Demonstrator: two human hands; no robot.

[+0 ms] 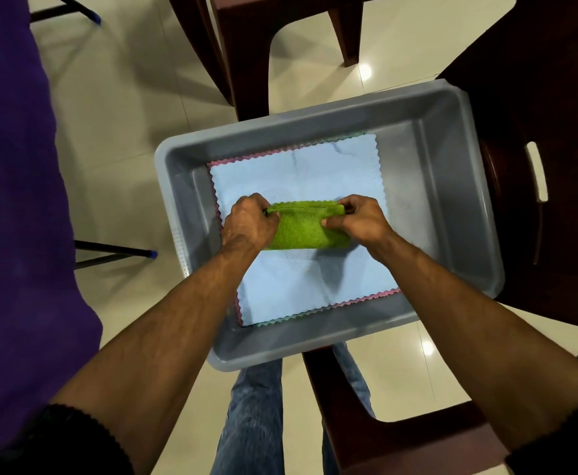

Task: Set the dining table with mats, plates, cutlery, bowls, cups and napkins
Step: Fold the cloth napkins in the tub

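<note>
Folded green napkin [303, 228] inside grey tub [459, 186], atop blue cloth [298, 279]; long axis left-right; pinched at opposite ends by left hand [248, 219] and right hand [358, 219]; lift straight up

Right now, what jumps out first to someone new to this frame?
The folded green cloth at centre, gripped at its ends by the left hand and right hand. It sits over a light blue cloth lying flat in a grey plastic tub, which rests on a dark brown chair.
</note>
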